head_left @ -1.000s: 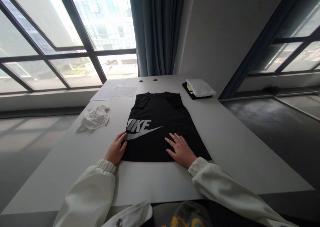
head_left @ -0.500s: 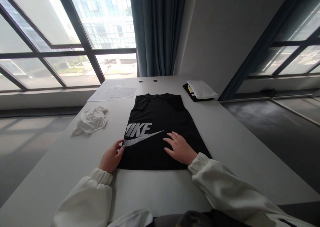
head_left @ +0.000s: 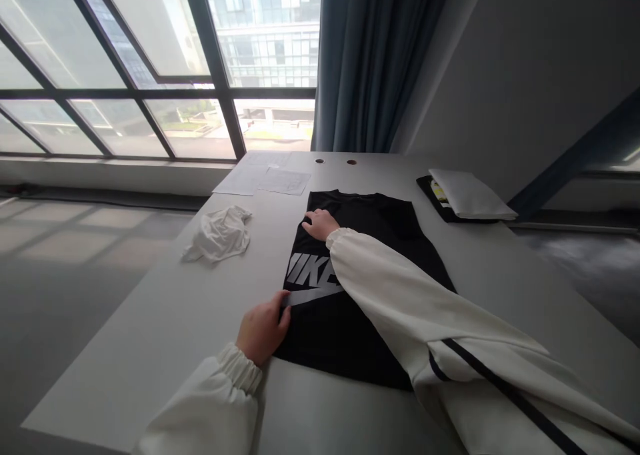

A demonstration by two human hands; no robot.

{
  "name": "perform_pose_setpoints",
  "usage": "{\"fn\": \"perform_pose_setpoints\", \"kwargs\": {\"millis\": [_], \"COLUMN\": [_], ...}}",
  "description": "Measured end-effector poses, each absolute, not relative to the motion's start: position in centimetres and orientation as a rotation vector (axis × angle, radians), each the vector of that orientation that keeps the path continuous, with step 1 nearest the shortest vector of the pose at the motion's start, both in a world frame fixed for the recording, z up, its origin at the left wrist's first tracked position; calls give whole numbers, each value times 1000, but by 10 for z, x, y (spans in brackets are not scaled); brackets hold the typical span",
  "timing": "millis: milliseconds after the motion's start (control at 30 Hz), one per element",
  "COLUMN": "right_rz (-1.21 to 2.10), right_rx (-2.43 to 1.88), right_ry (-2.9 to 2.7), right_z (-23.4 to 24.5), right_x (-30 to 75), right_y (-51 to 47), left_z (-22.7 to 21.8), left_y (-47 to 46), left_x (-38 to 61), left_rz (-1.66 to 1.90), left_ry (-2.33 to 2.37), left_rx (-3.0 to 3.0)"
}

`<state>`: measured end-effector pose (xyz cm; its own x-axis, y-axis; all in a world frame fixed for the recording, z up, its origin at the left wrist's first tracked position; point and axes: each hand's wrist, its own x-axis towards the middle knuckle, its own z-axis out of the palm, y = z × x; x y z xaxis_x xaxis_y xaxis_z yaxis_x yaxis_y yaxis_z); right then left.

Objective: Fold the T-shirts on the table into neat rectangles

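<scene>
A black T-shirt (head_left: 370, 241) with a white logo lies flat on the white table (head_left: 165, 335), its sides folded in. My left hand (head_left: 263, 328) pinches the shirt's left edge beside the logo, thumb on top. My right arm reaches across the shirt. My right hand (head_left: 320, 224) rests on the upper left corner near the shoulder, with its fingers curled over the fabric edge. Its sleeve hides part of the logo and the shirt's lower right.
A crumpled white cloth (head_left: 220, 235) lies left of the shirt. Paper sheets (head_left: 270, 178) sit at the far left of the table, and a white pad on a black folder (head_left: 467, 195) at the far right. Windows and a blue curtain (head_left: 375, 61) stand behind.
My right hand left the shirt's lower middle and reached across to its upper left corner. My left hand stayed at the left edge and closed on it. The camera swung left.
</scene>
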<state>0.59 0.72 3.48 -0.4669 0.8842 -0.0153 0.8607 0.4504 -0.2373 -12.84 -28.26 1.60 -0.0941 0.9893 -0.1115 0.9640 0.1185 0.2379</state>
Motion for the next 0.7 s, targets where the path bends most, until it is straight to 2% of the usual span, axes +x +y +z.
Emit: {"fn": "perform_pose_setpoints", "kwargs": {"millis": [267,433,533,700], "right_rz": [397,337,452,857], "right_rx": [-1911,-1920,-1831,-1584], "right_ry": [-2512,-2416,-2343,-2027], "right_z": [14,-1,-7,-10], "right_x": [-36,-46,-46,-31], "right_y": [44,57,67,93], "left_z": [28,26,24,26], "left_y": [-292,-297,-299,-301], "left_x": [-125,-128,-127,-125], "left_rz": [158,292,389,638], "left_ry": [2083,2032,1980,1911], "left_rx": [1897,1881,1864,1801]}}
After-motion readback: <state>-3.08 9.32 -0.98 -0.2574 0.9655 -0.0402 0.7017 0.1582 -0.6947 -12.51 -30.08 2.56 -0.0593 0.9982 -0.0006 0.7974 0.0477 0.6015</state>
